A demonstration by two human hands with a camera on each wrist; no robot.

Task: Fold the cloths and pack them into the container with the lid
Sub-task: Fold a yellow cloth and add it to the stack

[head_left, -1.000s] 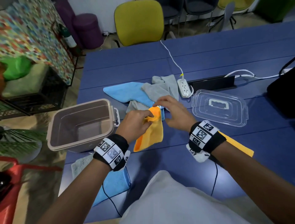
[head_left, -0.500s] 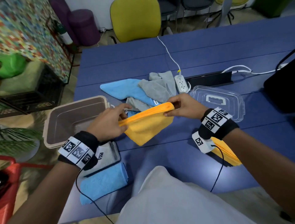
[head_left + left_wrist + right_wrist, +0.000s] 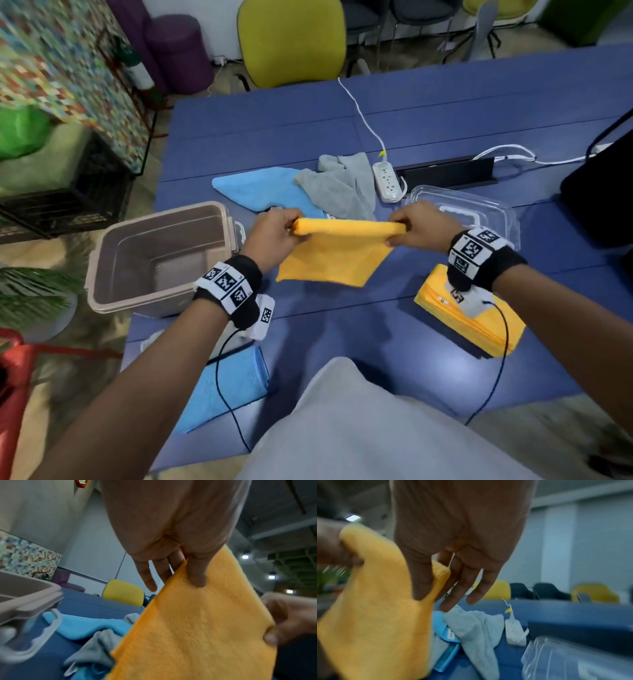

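We have the orange cloth (image 3: 334,255) stretched above the table (image 3: 428,116), its folded top edge running nine to three o'clock, loose corner hanging toward six. Our left hand (image 3: 274,236) pinches the nine o'clock end, our right hand (image 3: 419,228) the three o'clock end. The container (image 3: 161,253) sits open at nine o'clock.

Folded grey cloth (image 3: 152,342) mostly hidden beneath left forearm
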